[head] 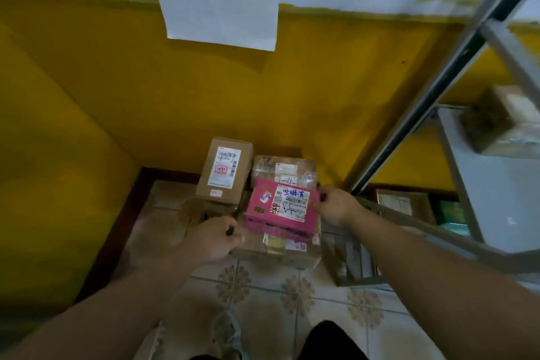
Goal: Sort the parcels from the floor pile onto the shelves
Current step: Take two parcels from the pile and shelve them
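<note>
Your right hand (pixel 336 207) pinches the pink labelled cardboard parcel (pixel 263 213); your curled left hand (pixel 213 240) shows no clear hold, so lift level.

This was a parcel depot's sorting corner. A handwritten paper sign (pixel 219 9) hung on the yellow-and-white wall (pixel 87 82); below the sign, label-bearing parcels (pixel 225 172) lay stacked on a tiled floor (pixel 263 295), and right of the sign stood a grey metal shelf rack (pixel 455 61) holding more boxes (pixel 502 126).
</note>
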`<action>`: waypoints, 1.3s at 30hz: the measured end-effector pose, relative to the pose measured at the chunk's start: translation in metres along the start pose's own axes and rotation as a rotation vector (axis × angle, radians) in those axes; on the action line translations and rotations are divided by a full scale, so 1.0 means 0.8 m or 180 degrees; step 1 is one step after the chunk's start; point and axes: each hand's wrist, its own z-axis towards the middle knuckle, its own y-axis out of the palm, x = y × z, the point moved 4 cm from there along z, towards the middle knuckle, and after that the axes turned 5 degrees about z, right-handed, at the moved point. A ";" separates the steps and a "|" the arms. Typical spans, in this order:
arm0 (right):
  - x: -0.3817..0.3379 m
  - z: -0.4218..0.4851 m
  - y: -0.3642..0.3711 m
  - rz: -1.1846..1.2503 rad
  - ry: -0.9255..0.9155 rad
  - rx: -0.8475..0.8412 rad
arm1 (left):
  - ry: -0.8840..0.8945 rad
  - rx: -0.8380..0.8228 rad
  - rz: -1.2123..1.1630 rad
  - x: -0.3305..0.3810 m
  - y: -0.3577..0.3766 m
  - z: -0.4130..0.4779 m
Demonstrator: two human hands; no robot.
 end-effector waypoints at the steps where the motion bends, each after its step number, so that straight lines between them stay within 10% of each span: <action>1: 0.002 0.011 0.005 0.0099 0.0066 0.0009 | 0.0015 -0.0086 -0.0065 -0.004 0.000 0.022; 18: 0.080 0.172 0.096 0.1987 0.1214 0.0118 | -0.0727 -0.0893 -0.2001 -0.004 0.087 0.197; 39: 0.026 0.143 0.012 0.1835 0.0561 0.1037 | -0.0894 -0.0402 -0.4110 0.026 0.041 0.157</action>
